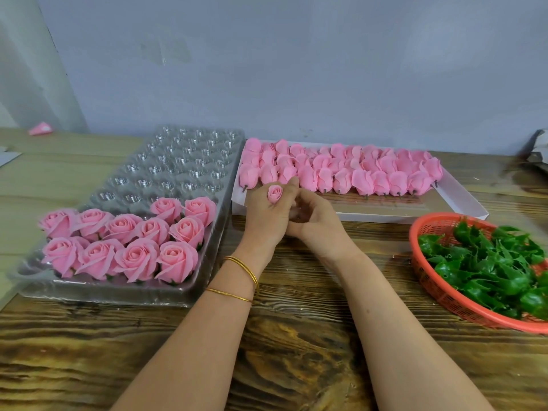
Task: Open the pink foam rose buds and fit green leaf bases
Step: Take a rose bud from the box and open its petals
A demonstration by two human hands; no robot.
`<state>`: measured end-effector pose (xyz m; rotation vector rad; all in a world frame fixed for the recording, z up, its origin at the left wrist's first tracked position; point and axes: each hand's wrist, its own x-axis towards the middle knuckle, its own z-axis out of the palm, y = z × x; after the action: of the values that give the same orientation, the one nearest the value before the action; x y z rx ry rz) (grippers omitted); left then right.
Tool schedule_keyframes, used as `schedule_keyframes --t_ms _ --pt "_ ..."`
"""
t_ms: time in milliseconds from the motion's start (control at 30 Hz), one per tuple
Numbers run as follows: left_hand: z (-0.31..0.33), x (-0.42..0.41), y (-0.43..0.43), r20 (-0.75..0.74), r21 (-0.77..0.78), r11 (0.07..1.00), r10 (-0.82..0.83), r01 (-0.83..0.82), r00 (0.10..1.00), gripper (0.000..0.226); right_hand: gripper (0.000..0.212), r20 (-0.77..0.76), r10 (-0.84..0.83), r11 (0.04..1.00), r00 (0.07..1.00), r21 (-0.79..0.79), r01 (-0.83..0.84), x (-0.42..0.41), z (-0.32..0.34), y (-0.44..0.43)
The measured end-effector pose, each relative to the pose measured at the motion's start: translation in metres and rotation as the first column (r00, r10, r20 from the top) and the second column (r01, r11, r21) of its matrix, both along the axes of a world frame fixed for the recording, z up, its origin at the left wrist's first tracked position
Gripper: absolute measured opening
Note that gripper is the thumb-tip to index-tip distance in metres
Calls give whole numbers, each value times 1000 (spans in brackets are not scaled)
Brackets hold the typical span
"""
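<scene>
Our left hand (265, 216) grips a pink foam rose bud (275, 193) above the bench (296, 336). Our right hand (314, 216) curls against it; we cannot tell whether it grasps anything.

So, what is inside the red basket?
Green leaf bases, piled loosely in the basket. They cover most of its floor, so anything beneath them cannot be seen, and the basket's right side is cut off by the picture's edge.
</scene>
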<state>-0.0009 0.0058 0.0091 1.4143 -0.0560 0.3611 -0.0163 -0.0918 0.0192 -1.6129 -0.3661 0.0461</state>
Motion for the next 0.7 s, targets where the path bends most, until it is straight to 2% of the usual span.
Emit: schedule_keyframes --t_ms 233,533,700 --pt "0 0 0 55 3 999 -52 51 997 26 42 11 -59 998 998 -36 59 1 -1 0" --pt "-1 -1 4 37 34 999 -34 33 999 40 43 2 26 999 1000 -28 -26 1 0 -3" --pt "0 0 3 13 25 999 -31 31 999 38 42 -3 27 1000 1000 0 -27 1 -1 -2"
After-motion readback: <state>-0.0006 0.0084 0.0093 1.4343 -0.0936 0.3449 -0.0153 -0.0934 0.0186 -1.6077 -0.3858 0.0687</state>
